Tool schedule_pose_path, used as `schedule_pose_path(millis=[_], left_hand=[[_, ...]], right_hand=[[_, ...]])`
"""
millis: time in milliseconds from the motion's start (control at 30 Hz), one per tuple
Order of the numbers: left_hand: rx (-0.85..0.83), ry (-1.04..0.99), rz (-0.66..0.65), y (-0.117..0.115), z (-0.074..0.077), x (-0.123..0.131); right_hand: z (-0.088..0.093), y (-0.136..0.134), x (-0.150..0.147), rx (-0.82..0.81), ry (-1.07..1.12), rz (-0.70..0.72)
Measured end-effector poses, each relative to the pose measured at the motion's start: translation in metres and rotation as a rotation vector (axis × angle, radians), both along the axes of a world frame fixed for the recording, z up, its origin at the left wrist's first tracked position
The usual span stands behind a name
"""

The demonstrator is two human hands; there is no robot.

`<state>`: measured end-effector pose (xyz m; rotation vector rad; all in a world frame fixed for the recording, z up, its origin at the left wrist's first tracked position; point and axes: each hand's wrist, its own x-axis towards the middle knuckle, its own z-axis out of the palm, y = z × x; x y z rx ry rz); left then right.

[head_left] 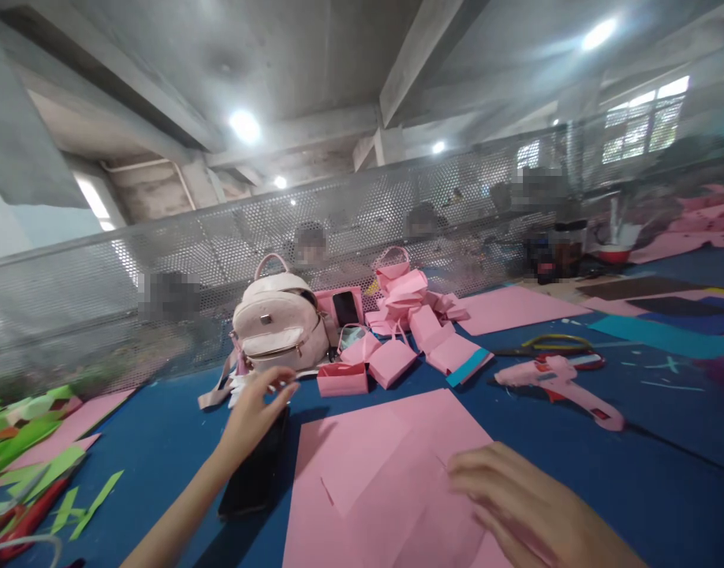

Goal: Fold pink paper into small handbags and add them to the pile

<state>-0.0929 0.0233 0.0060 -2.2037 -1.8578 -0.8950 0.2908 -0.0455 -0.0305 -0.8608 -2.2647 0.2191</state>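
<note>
Head view: the right hand (519, 505) lies flat, fingers loose and spread, on the large pink paper sheet (391, 513). It grasps nothing, and its weight seems to pin the sheet to the blue bench (663, 489). A smaller pink paper piece (362, 457) lies skewed on top of that sheet, near the fingertips.

The left hand (255, 410) is stretched forward on a straight arm, wrist bent up and fingers curled toward the thumb, just before the pale pink leather backpack (279, 323). I cannot tell whether it pinches the white scraps (237, 388) there. Under its forearm a flat black slab (252, 477) lies at the sheet's edge.

Small folded pink paper bags (391, 359) cluster beyond the sheet. A pink glue gun (560, 386) and yellow-handled scissors (551, 345) lie off to the right, probably parked within reach.
</note>
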Motion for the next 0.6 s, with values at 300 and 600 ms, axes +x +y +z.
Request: schedule_pose_path(millis=[300,600], left_hand=[[-0.725,-0.317,-0.508,-0.046,-0.009,0.083],[-0.582,-0.337,-0.592,-0.034,0.009,0.102]], right_hand=[[0.019,0.044,-0.016,-0.579,-0.247,-0.016],[0.045,0.08,-0.031,-0.565,-0.321,0.323]])
